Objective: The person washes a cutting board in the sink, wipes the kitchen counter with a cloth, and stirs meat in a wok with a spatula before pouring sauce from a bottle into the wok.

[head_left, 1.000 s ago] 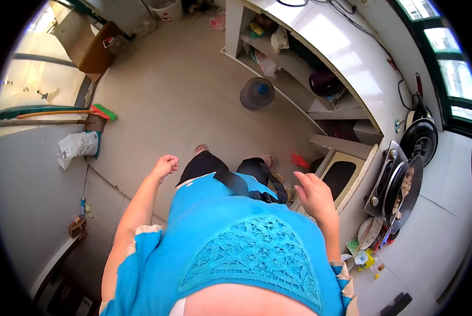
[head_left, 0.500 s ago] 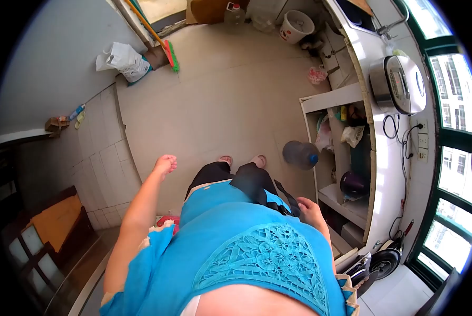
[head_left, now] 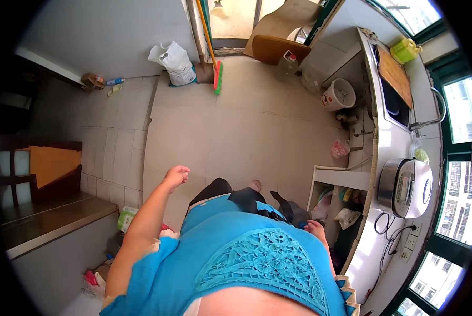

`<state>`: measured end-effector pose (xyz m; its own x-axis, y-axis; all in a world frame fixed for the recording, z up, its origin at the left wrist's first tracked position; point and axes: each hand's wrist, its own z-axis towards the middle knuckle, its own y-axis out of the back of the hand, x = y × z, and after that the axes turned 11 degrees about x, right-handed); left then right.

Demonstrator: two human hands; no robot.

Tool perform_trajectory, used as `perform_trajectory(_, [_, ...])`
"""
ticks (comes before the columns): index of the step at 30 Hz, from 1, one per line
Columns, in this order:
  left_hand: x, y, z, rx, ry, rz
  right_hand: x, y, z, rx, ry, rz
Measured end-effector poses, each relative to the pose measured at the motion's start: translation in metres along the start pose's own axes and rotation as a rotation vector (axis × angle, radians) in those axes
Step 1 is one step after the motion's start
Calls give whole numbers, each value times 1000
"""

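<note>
My left hand (head_left: 178, 177) hangs in front of my left side above the floor, its fingers curled in and nothing visible in them. My right hand (head_left: 316, 229) is low by my right hip, partly hidden by my blue top, with its visible fingers bent and no held thing showing. Near it a dark strap (head_left: 282, 203) sticks out at my waist. Behind the strap and the right hand is a large grey water jug (head_left: 295, 215), mostly covered by them.
A broom (head_left: 218, 78) and a white bag (head_left: 176, 66) stand by the far wall. On the right counter (head_left: 391, 142) are a rice cooker (head_left: 404, 188) and a sink with a cutting board (head_left: 395, 76). A white bucket (head_left: 339, 95) stands below. At left is a wooden step (head_left: 57, 218).
My view has moved forward and turned right; the doorway, sink and cutting board show more fully. My left hand has swung slightly forward. The jug is now closer to my body and partly covered.
</note>
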<state>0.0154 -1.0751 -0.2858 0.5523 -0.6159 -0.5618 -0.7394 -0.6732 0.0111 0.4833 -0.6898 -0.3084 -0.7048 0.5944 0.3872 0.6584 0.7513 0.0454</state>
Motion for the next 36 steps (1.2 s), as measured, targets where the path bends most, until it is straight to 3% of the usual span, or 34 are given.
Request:
perform_trajectory(5, [-16,-16,-7,0,-85,-60,108,-17,46,97,121,-151])
perform_trajectory(8, [-15,-2,-4,-69,19,-52,151,-37,65,121,134,-252])
perform_trajectory(12, [24,48,35,-254,74,-75,189,-74,91,126,64,-283])
perform_trajectory(15, [33,104,68,-255,145,-86,203,-105,108,80,58,-367])
perform_trajectory(16, [24,118,75,-262,140,-172,209,-117,111,91,41,-315])
perform_trajectory(19, [-4,164,88,-274,90,-398,245,-162,110,133,64,-564])
perform_trajectory(23, [-35,206,104,-253,-8,-443,327,-233,116,173,37,-680])
perform_trajectory(27, [-49,236,112,-186,22,-403,400,-306,107,186,409,-721])
perform_trajectory(31, [-44,251,128,-171,71,-493,431,-340,89,157,573,-1004])
perform_trajectory(33, [-48,252,130,-147,120,-392,435,-339,86,222,492,-1133])
perform_trajectory(36, [31,281,194,-50,168,-301,420,-315,107,140,339,-1163])
